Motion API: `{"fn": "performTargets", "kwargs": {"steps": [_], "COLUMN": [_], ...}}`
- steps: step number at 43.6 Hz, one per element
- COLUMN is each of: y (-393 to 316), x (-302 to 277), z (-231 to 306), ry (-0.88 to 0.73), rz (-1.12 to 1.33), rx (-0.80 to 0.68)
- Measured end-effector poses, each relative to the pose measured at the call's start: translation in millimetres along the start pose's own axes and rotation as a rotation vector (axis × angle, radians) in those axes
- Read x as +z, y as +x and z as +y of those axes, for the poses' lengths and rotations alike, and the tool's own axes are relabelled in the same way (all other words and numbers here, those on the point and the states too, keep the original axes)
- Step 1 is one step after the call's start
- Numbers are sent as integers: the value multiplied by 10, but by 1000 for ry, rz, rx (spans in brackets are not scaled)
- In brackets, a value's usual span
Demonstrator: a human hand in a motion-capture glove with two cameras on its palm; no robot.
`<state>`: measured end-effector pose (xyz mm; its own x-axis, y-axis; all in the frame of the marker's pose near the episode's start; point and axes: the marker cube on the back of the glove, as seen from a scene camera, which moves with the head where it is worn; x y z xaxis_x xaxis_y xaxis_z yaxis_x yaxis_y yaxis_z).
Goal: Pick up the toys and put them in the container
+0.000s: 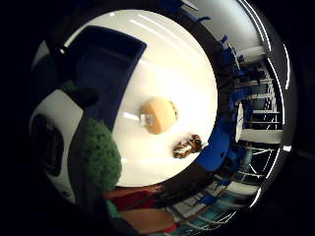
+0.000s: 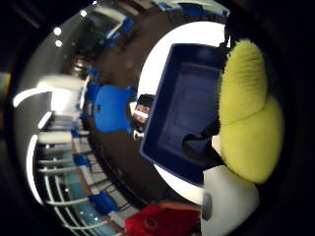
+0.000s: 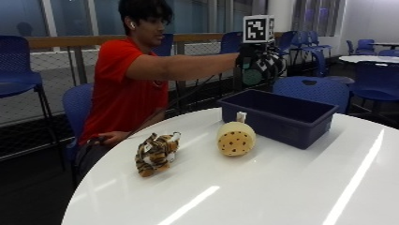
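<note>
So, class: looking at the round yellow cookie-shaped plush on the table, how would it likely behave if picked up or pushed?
The cookie plush looks soft and stuffed, so it is probably light and squashy rather than fragile. It stands on its rounded edge on the glossy white table, so a push may tip or roll it.

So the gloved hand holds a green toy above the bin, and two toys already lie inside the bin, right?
Not quite. The hand does hold a green toy above the bin, but the tiger and the round yellow toy lie on the table beside the bin, not inside it. The outside view shows this.
</note>
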<state>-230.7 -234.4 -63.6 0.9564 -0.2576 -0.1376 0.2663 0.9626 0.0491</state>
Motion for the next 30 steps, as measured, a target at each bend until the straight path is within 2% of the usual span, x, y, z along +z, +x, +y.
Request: {"fn": "performTargets", "kwargs": {"steps": [8,13,20,24,30], "y": [-234,-263,-192,-153,73], "x": [32,136,284,297,224], "z": [-199,-192,-69,-51,24], "ry": [-23,-111,-152,-131,-128], "rz": [-4,3,31,-1,-40], "rx": [-8,11,-191,-99,-52]}}
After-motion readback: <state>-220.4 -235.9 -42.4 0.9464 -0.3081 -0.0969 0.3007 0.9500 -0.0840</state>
